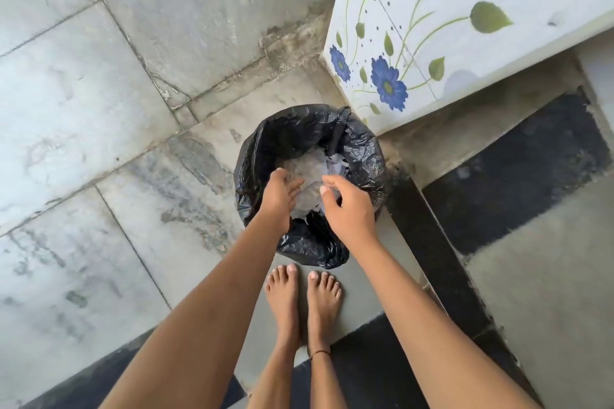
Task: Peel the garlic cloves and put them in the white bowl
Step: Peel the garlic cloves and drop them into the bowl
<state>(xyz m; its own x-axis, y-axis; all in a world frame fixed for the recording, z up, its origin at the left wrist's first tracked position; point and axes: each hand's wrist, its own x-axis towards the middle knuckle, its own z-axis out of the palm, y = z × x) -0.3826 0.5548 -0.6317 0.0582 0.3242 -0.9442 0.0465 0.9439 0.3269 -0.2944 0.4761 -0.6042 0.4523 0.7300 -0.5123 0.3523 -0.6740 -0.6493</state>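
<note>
While over lined bin [362, 149], left hand [279, 199], right hand [349, 212] hover.

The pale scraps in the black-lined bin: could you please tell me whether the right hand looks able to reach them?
Probably yes. The right hand is over the open mouth of the bin, with the pale scraps directly below; the left hand is alongside, not across its path.

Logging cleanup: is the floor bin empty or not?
Not empty: pale papery scraps lie inside the black-lined bin. How full it is, cannot tell.
</note>
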